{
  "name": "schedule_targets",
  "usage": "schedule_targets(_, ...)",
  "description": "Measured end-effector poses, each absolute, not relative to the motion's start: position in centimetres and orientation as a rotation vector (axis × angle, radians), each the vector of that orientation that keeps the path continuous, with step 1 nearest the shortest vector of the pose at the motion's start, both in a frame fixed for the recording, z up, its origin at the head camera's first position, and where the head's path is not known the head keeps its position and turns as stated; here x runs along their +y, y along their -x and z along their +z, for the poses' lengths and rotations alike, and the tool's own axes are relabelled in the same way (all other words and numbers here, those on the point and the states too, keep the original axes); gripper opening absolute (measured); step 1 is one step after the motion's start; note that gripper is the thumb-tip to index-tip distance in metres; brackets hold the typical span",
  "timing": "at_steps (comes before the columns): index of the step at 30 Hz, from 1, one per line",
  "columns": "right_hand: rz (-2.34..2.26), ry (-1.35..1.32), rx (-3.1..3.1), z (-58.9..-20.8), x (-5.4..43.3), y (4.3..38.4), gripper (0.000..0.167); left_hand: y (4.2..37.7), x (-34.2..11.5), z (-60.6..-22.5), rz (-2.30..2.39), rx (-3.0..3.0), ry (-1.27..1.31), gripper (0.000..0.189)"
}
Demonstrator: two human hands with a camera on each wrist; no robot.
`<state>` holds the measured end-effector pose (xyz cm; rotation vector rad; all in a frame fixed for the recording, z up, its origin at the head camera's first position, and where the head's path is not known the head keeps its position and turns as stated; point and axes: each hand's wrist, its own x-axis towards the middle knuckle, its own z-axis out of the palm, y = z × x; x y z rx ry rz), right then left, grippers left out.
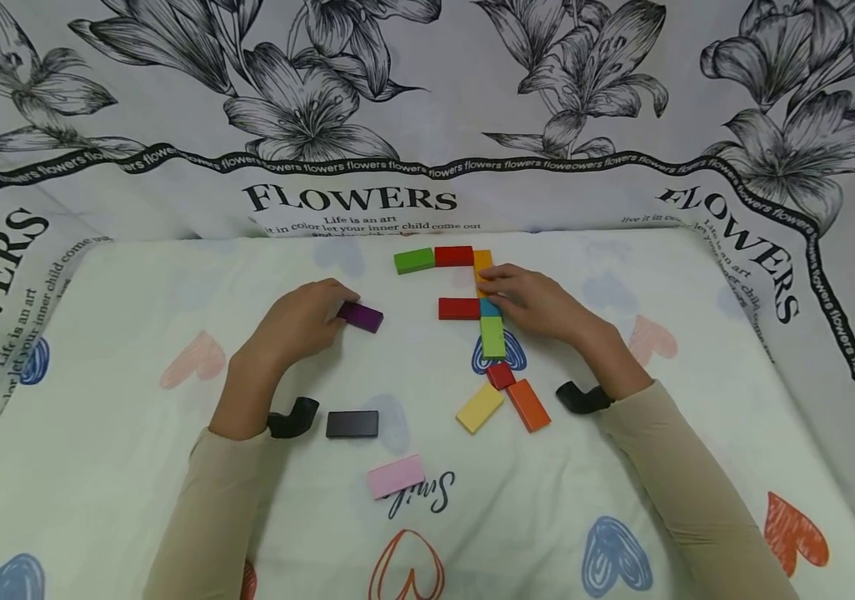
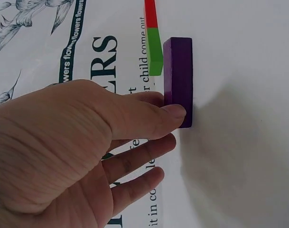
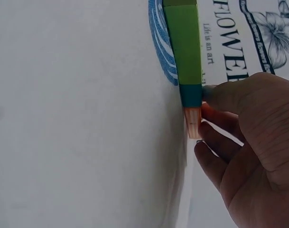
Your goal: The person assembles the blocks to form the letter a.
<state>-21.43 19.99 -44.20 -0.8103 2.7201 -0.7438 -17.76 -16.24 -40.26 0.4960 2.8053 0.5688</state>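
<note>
My left hand (image 1: 306,323) pinches one end of a purple block (image 1: 361,317) between thumb and fingers; in the left wrist view the purple block (image 2: 180,71) points away from the thumb. Relaxed fingers of my right hand (image 1: 536,302) touch the right side of a row of blocks. There, the right wrist view shows the thumb against a small blue block (image 3: 191,96), with the other fingers beside an orange block (image 3: 193,123). Joined to these are a red block (image 1: 459,308), a light green block (image 1: 492,337), another red block (image 1: 453,256) and a green block (image 1: 414,261).
Below the row lie a small red block (image 1: 501,376), a yellow block (image 1: 480,407) and a darker orange block (image 1: 528,406). A black block (image 1: 352,424) and a pink block (image 1: 396,477) lie apart, toward the front. The cloth (image 1: 97,467) has printed hearts.
</note>
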Motion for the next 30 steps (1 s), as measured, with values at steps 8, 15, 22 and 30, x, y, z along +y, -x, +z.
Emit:
schedule_targets(8,-0.748,0.804,2.718,-44.06,20.19,21.27,0.039,18.08,-16.21,-40.37,0.559,2.794,-0.492,0.039)
schedule_targets(15,-0.762,0.803,2.707,-43.97,20.28,21.23,0.04,18.11,-16.53,-40.2,0.556,2.788,-0.43,0.039)
schedule_targets(22,-0.761,0.835,2.704,-44.03,20.23,21.45,0.04,17.91,-16.94,-40.11,0.601,2.791,-0.407,0.041)
schedule_targets(30,-0.756,0.828,2.704,-44.0,20.26,21.42,0.04,18.06,-16.98,-40.5,0.608,2.791,-0.414,0.042)
